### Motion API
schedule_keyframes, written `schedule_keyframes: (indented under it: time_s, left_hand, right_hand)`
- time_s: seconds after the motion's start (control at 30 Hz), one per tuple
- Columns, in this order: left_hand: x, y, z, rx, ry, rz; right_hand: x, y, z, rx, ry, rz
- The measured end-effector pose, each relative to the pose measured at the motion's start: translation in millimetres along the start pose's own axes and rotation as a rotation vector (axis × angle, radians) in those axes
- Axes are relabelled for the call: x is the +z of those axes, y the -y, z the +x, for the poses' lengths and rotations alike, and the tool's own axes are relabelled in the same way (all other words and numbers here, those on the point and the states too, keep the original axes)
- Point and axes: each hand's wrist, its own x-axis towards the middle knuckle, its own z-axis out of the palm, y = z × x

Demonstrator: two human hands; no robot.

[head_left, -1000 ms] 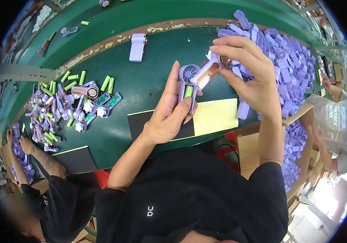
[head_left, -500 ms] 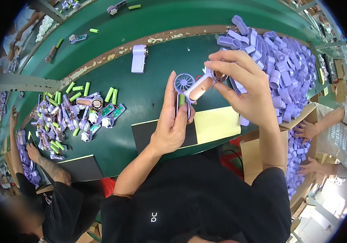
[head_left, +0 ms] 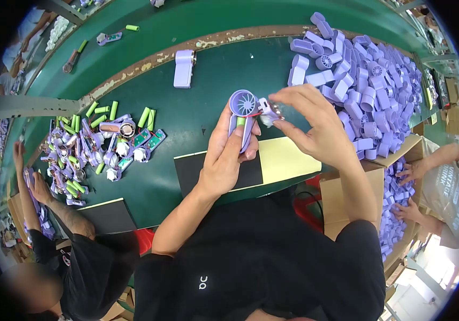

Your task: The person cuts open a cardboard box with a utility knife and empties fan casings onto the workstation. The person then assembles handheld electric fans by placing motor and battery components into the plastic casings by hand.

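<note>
My left hand [head_left: 223, 155] is closed around a purple handheld-fan housing [head_left: 243, 101], its round grille uppermost. A green cylindrical battery [head_left: 240, 122] lies in the handle part, under my left thumb. Just to the right, my right hand [head_left: 315, 120] pinches the fan's inner assembly [head_left: 268, 113] between thumb and fingers. That piece is turned almost edge-on, with a white part below it, and sits close beside the grille. A red wire shows between the two pieces.
Fan assemblies with green batteries [head_left: 87, 144] are heaped left; purple housings [head_left: 368, 91] are piled right. A finished-looking purple fan body [head_left: 184, 68] lies near the ledge. A black-and-yellow sheet [head_left: 288, 160] is under my hands. Co-workers' hands [head_left: 408, 208] are at the cardboard box [head_left: 347, 198] and far left.
My right hand has turned the inner assembly from face-up to nearly edge-on and brought it lower, against the housing's side. The left hand keeps its hold, the housing tilted slightly.
</note>
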Motion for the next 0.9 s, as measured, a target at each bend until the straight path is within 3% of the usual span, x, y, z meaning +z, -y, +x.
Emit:
schedule_keyframes:
  time_s: [0.07,0.17,0.4,0.5,0.8,0.9]
  left_hand:
    - [2.8,0.4,-1.8,-0.023,-0.013,-0.018]
    - [4.1,3.3,-4.1,-0.04,0.003,-0.041]
    - [4.4,-2.8,-10.7,-0.119,0.052,-0.062]
    - [1.3,-9.1,-11.4,-0.143,0.081,-0.251]
    - [5.4,3.7,-23.7,-0.083,0.059,0.207]
    - [7.4,12.2,-23.5,0.022,0.051,0.405]
  right_hand:
    - [4.6,1.6,0.0,-0.11,-0.124,-0.002]
    - [5.7,7.5,4.0,-0.269,-0.07,0.009]
    - [22.1,-3.5,6.7,-0.363,-0.125,0.0]
    - [13.4,-0.1,12.0,-0.269,-0.04,0.154]
    - [13.6,21.1,7.0,0.117,0.005,0.309]
    - [15.0,34.3,5.3,0.211,-0.015,0.164]
